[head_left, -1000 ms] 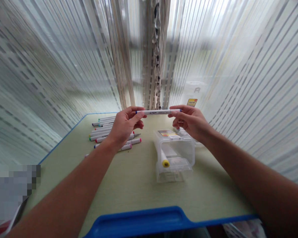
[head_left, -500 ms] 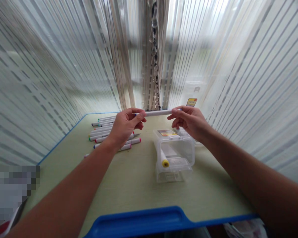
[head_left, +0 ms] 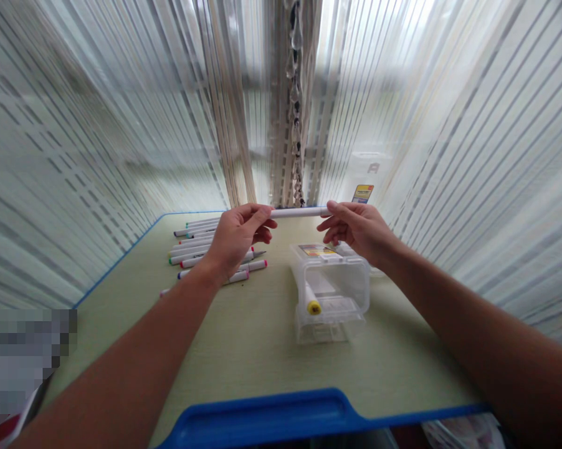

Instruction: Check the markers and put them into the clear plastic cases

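A white marker [head_left: 296, 213] is held level above the far part of the table, one end in each hand. My left hand [head_left: 242, 237] pinches its left end between thumb and fingers. At the other end, the thumb and forefinger of my right hand [head_left: 356, 227] are closed on it, the other fingers loosely curled. Both tips of the marker are covered by my fingers. Below my right hand, a clear plastic box [head_left: 369, 287] lies on its side, its opening toward me. Inside rests a marker with a yellow end [head_left: 314, 307].
Several white markers [head_left: 192, 252] with coloured ends lie in a row on the pale green table [head_left: 243, 349], left of the box. A blue rim [head_left: 271, 415] edges the table. String curtains [head_left: 169, 112] hang behind; a clear package with a yellow label [head_left: 363, 192] stands at the back right.
Both hands keep hold of the marker at almost the same height. Its dark blue end by my left fingers no longer shows. The view has shifted very slightly; the box and other markers stay put.
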Tool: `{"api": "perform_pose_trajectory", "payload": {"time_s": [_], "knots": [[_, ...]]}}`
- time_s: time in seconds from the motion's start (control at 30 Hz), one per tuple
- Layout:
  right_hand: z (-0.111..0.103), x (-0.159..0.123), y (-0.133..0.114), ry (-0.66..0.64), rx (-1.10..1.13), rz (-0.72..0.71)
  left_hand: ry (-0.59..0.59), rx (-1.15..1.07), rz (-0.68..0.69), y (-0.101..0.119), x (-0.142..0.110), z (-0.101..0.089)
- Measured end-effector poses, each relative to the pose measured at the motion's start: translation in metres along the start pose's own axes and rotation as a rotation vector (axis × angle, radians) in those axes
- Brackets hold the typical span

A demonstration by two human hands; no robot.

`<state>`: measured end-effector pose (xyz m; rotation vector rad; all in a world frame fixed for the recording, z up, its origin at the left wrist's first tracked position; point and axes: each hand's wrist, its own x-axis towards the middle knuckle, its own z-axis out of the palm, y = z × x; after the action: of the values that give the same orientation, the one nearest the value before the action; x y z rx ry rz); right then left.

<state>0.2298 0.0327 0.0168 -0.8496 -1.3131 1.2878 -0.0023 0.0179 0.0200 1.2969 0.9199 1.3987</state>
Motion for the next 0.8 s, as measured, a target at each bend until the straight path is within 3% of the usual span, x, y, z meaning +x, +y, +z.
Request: {"api": "perform_pose_trajectory", "payload": {"time_s": [0.8], "knots": [[-0.0059,0.0003,0.0035,-0.019,-0.063,-0.075,0.040,0.026,0.048,0.0016,-0.0024,0.0011]]}}
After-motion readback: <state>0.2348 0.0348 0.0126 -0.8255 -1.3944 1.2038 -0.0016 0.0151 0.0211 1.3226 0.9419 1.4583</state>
